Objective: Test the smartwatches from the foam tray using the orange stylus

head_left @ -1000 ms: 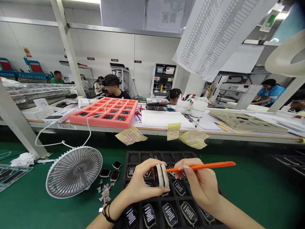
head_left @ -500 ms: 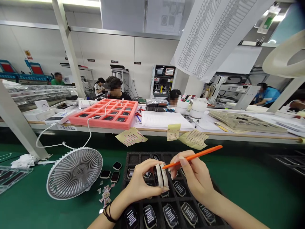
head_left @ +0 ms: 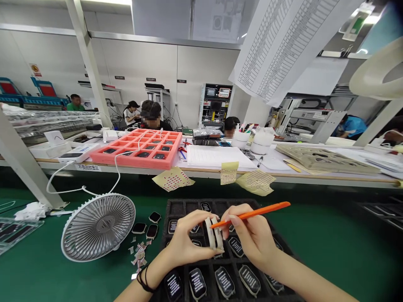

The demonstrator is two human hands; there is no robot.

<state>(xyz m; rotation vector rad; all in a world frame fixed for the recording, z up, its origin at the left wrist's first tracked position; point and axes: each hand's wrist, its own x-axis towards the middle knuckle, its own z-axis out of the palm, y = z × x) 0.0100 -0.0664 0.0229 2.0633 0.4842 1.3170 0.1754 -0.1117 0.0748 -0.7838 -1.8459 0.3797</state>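
Two light-coloured watch cases (head_left: 212,239) stand on edge side by side, gripped between the thumb and fingers of my left hand (head_left: 185,241). My right hand (head_left: 250,230) holds an orange pointed stick (head_left: 261,211) like a pen, its tip touching the near edges of the cases. Beneath both hands lies a black foam tray (head_left: 209,268) whose compartments hold several watches with lit text on their screens, such as one watch (head_left: 225,282) at the front. The hands hide part of the tray.
A grey fan (head_left: 105,224) stands left, with loose watches (head_left: 152,231) and small paper scraps (head_left: 139,256) beside it. On the shelf ahead are a pink foam tray (head_left: 110,158), papers (head_left: 217,157) and a beige tray (head_left: 327,159). Printed sheets (head_left: 277,46) hang above; several people sit beyond.
The orange stick's tip has moved left and down onto the cases. My right hand has shifted slightly lower, and its fingers are closer to the cases. My left hand keeps its grip.
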